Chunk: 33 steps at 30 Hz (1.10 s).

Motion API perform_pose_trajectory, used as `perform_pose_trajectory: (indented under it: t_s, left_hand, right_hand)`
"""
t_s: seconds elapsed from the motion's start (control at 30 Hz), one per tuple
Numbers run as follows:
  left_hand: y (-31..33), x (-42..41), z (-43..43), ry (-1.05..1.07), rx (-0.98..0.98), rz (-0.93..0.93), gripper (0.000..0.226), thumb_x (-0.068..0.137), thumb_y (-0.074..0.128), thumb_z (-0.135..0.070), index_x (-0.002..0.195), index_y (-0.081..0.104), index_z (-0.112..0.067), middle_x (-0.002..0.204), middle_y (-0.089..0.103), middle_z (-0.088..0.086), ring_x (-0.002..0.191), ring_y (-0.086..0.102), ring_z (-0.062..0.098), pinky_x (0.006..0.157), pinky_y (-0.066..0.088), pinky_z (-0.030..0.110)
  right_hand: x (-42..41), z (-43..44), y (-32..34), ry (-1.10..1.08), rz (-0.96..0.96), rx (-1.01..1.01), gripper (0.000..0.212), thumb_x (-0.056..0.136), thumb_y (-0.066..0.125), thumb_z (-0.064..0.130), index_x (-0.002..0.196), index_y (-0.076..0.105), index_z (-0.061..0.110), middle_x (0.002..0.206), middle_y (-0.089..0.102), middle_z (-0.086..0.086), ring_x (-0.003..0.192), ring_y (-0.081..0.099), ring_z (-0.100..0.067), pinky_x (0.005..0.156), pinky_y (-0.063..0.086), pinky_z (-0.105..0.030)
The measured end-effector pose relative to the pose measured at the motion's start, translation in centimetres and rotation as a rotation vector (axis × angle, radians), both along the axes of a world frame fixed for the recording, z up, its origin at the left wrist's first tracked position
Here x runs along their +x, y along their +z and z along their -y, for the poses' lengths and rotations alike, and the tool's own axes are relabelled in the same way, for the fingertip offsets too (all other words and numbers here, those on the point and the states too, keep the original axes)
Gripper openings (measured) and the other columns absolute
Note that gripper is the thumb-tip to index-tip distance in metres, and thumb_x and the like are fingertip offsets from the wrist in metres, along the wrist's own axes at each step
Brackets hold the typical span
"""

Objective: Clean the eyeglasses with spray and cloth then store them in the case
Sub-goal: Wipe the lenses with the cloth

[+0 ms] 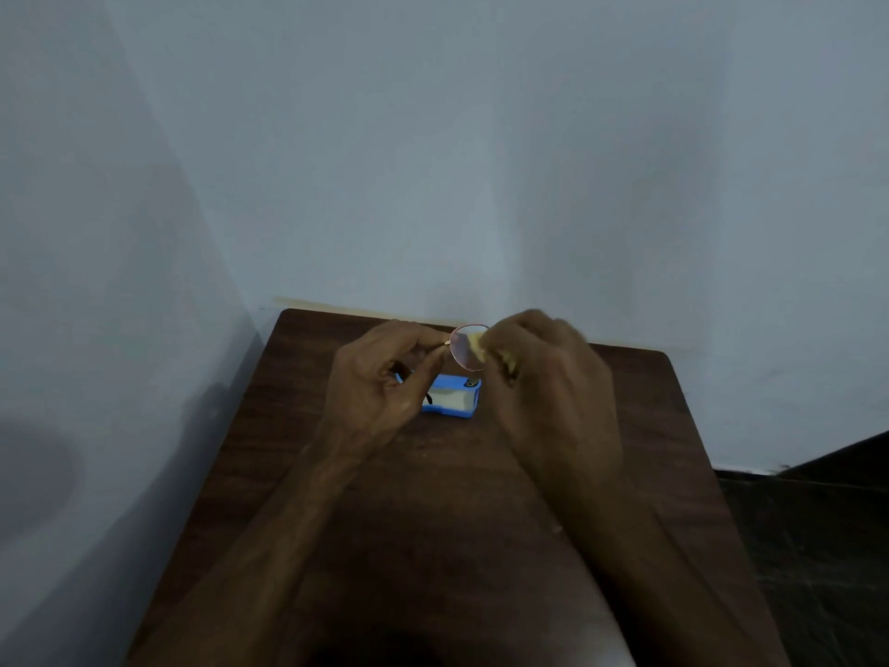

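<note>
Left hand (380,382) pinches round pink-rimmed eyeglasses (463,351) — right hand (543,377), at their three o'clock, grips soft yellow cloth (480,344) against lens.

Dark wood-grain table (462,493), rounded far corners, fills the view from centre down to 6 o'clock. Pale blue-grey wall (481,161) stands behind it, 9 through 3 o'clock. A thin pale strip (336,306) runs along the table's far edge against the wall. Dark floor (818,546) at 4 o'clock.
</note>
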<state>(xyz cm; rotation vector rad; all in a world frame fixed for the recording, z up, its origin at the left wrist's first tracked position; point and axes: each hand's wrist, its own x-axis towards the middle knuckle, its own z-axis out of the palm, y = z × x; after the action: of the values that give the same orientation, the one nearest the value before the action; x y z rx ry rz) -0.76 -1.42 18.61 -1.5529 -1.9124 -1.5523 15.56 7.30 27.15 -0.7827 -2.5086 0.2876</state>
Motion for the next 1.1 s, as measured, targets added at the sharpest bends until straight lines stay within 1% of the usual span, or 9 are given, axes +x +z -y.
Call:
perform_pose_trajectory:
  t_s: [0.1, 0.2, 0.3, 0.4, 0.53, 0.7, 0.87, 1.03, 1.1]
  left_hand:
    - [-0.2, 0.1, -0.2, -0.009, 0.007, 0.019, 0.026, 0.098, 0.069, -0.024, 0.103, 0.08, 0.0, 0.093, 0.08, 0.01, 0.079, 0.074, 0.019, 0.068, 0.06, 0.025]
    - [-0.1, 0.0, -0.3, -0.003, 0.03, 0.052, 0.018, 0.098, 0.073, -0.016, 0.103, 0.081, 0.0, 0.092, 0.079, 0.009, 0.075, 0.074, 0.022, 0.069, 0.06, 0.03]
    - [0.0, -0.2, -0.1, 0.001, 0.024, 0.047, 0.016, 0.096, 0.076, -0.009, 0.105, 0.081, 0.002, 0.094, 0.08, 0.011, 0.08, 0.075, 0.024, 0.071, 0.063, 0.035]
    - [0.2, 0.1, -0.1, -0.006, 0.03, 0.051, 0.021, 0.096, 0.076, -0.014, 0.106, 0.08, 0.004, 0.096, 0.08, 0.013, 0.082, 0.077, 0.026, 0.071, 0.064, 0.039]
    - [0.6, 0.3, -0.2, -0.003, 0.082, 0.108, 0.022, 0.098, 0.076, -0.02, 0.105, 0.081, 0.001, 0.093, 0.08, 0.008, 0.078, 0.075, 0.02, 0.071, 0.062, 0.03]
    - [0.5, 0.1, 0.1, 0.012, 0.046, 0.091, 0.018, 0.096, 0.078, -0.012, 0.106, 0.08, 0.003, 0.095, 0.08, 0.011, 0.082, 0.076, 0.023, 0.073, 0.064, 0.039]
    - [0.9, 0.4, 0.2, -0.003, 0.074, 0.125, 0.025, 0.098, 0.073, -0.02, 0.106, 0.08, 0.003, 0.094, 0.08, 0.011, 0.079, 0.075, 0.022, 0.074, 0.063, 0.035]
    - [1.1, 0.9, 0.3, 0.001, 0.064, 0.069, 0.024, 0.098, 0.073, -0.02, 0.103, 0.08, 0.001, 0.09, 0.078, 0.004, 0.073, 0.07, 0.013, 0.068, 0.059, 0.025]
    - [1.1, 1.0, 0.3, 0.016, 0.067, 0.092, 0.016, 0.098, 0.075, -0.016, 0.102, 0.08, -0.001, 0.089, 0.077, 0.001, 0.071, 0.07, 0.01, 0.065, 0.058, 0.026]
  right_hand:
    - [-1.0, -0.8, 0.6, -0.015, -0.012, 0.031, 0.005, 0.09, 0.077, 0.014, 0.094, 0.075, 0.014, 0.101, 0.071, -0.001, 0.088, 0.061, -0.019, 0.07, 0.038, -0.026]
    - [-0.8, 1.0, -0.1, 0.059, -0.01, 0.045, 0.009, 0.086, 0.077, 0.009, 0.093, 0.075, 0.015, 0.1, 0.071, 0.0, 0.088, 0.061, -0.017, 0.07, 0.044, -0.025]
    - [0.1, 0.6, -0.3, 0.034, -0.037, 0.041, 0.004, 0.087, 0.076, 0.014, 0.088, 0.074, 0.017, 0.097, 0.07, 0.003, 0.085, 0.059, -0.016, 0.068, 0.037, -0.023]
    - [-0.8, -0.8, 0.5, -0.036, -0.073, 0.064, 0.007, 0.089, 0.078, 0.017, 0.084, 0.073, 0.015, 0.094, 0.071, 0.001, 0.08, 0.056, -0.014, 0.067, 0.032, -0.024]
    - [-1.0, 1.4, 0.4, 0.046, -0.03, 0.098, 0.009, 0.084, 0.079, 0.01, 0.086, 0.071, 0.014, 0.094, 0.07, -0.001, 0.08, 0.062, -0.021, 0.064, 0.043, -0.029]
    - [-0.7, 0.2, 0.9, 0.003, -0.055, 0.066, 0.011, 0.086, 0.077, 0.007, 0.093, 0.072, 0.014, 0.098, 0.07, -0.002, 0.084, 0.063, -0.023, 0.066, 0.046, -0.031]
    - [-1.3, 1.8, 1.1, 0.074, -0.062, 0.093, 0.016, 0.084, 0.072, -0.001, 0.094, 0.072, 0.012, 0.097, 0.07, -0.004, 0.084, 0.063, -0.026, 0.065, 0.053, -0.04]
    - [-1.2, 0.6, 2.0, -0.015, -0.129, 0.106, 0.021, 0.084, 0.08, 0.015, 0.096, 0.063, 0.013, 0.086, 0.066, -0.002, 0.075, 0.058, -0.023, 0.061, 0.04, -0.031]
    - [-1.8, 0.8, 2.4, -0.011, -0.134, 0.126, 0.023, 0.083, 0.079, 0.011, 0.099, 0.063, 0.013, 0.085, 0.066, 0.0, 0.074, 0.057, -0.021, 0.064, 0.035, -0.03]
